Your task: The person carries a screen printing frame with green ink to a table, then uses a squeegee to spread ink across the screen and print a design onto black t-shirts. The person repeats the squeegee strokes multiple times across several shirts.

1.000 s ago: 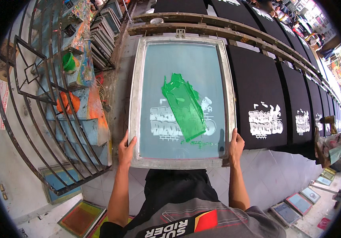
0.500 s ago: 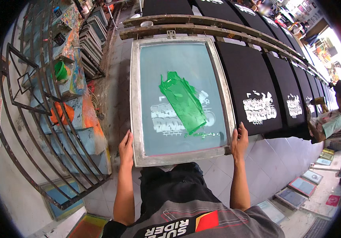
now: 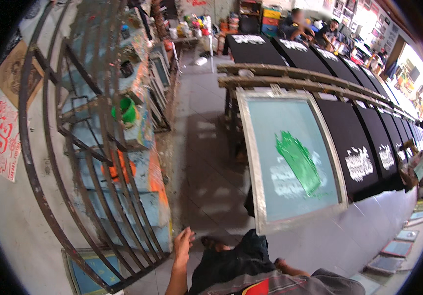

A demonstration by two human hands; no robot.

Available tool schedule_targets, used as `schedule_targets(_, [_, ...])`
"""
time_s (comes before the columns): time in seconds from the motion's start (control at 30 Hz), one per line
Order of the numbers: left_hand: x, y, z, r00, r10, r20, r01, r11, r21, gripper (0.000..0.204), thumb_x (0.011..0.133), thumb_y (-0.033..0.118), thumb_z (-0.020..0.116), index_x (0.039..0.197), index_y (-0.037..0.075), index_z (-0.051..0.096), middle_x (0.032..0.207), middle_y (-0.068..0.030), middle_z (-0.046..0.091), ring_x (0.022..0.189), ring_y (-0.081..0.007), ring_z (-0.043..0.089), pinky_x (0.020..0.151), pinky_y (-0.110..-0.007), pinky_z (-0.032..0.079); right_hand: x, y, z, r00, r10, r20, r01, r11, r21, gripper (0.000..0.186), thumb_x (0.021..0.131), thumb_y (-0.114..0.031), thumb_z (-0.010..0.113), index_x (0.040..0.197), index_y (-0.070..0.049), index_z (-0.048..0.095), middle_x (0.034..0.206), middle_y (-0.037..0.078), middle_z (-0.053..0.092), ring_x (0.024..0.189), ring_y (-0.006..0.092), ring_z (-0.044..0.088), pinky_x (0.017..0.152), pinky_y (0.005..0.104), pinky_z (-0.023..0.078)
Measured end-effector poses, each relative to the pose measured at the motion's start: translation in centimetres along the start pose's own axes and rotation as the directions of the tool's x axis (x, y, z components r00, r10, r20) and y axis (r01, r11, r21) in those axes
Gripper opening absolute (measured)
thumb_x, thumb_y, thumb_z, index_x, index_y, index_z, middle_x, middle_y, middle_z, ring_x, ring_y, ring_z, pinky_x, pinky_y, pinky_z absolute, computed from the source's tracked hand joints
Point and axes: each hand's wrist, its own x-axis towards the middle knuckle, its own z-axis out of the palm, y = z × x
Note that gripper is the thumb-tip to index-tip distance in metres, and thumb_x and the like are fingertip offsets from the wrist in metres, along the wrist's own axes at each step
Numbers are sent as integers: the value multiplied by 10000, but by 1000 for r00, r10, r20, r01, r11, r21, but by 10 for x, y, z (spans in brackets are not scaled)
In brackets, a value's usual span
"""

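My left hand (image 3: 183, 242) hangs by my side, off the screen-printing frame. Its fingers are loosely bent and hold nothing that I can see. To its right stands the printing frame (image 3: 259, 196), hooked at its far end near a long rail (image 3: 310, 81). A thick patch of green ink (image 3: 300, 164) lies slantwise on its blue mesh (image 3: 280, 118), over a pale lettering stencil. My right hand is not in view.
Black cloth pieces (image 3: 337, 123) with white prints line up to the right. A person (image 3: 420, 162) works at far right; others (image 3: 297, 29) sit behind. On the left are a dark metal grille (image 3: 29, 196), a green bucket (image 3: 128, 112) and stacked frames (image 3: 159, 73).
Both hands have left the sides of the printing frame. My left hand has dropped beside me, and my right hand has gone from view. My view has swung left, so the frame sits farther right.
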Motion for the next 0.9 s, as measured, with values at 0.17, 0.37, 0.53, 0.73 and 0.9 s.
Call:
schedule_targets(0.17, [22, 45, -81, 989, 36, -142, -49, 995, -88, 441, 984, 400, 705, 1285, 79, 674, 1098, -37, 751, 858, -104, 686, 676, -276, 468, 117, -174, -52, 966, 172, 191, -248, 818, 519, 328, 863, -314, 642, 1118, -136, 747, 1109, 96, 748, 964, 331, 725, 879, 496, 553])
schedule_targets(0.37, [101, 112, -60, 996, 56, 65, -56, 998, 4, 418, 987, 397, 703, 1291, 110, 684, 1121, -46, 753, 885, -105, 693, 686, -269, 479, 207, -200, -80, 980, 69, 187, -156, 851, 501, 354, 880, -352, 621, 1148, -134, 702, 1027, 126, 744, 992, 351, 728, 818, 505, 577])
schedule_targets(0.53, [199, 158, -8, 965, 64, 254, -108, 981, 163, 462, 985, 416, 696, 1322, 100, 679, 1153, -59, 751, 928, -135, 713, 701, -290, 509, 286, -200, -100, 839, -189, 511, 140, 981, 134, 568, 905, -499, 620, 1366, -169, 582, 1063, 167, 750, 1084, 409, 701, 890, 520, 555])
schedule_targets(0.73, [336, 180, -50, 980, -134, 149, 63, 912, 406, 488, 924, 473, 751, 1248, 110, 714, 1123, -60, 757, 912, -156, 729, 676, -305, 526, 396, -247, -192, 920, 121, 372, -258, 903, 344, 514, 913, -445, 628, 1323, -135, 630, 1115, 181, 738, 1085, 397, 699, 886, 498, 553])
schedule_targets(0.9, [419, 220, -101, 956, -250, -151, 292, 819, 494, 268, 870, 315, 810, 976, 74, 754, 862, -48, 749, 656, -145, 710, 518, -289, 509, 494, -260, -260, 900, 216, 379, -385, 802, 458, 471, 920, -399, 634, 1287, -107, 671, 1158, 194, 727, 1086, 387, 697, 883, 479, 552])
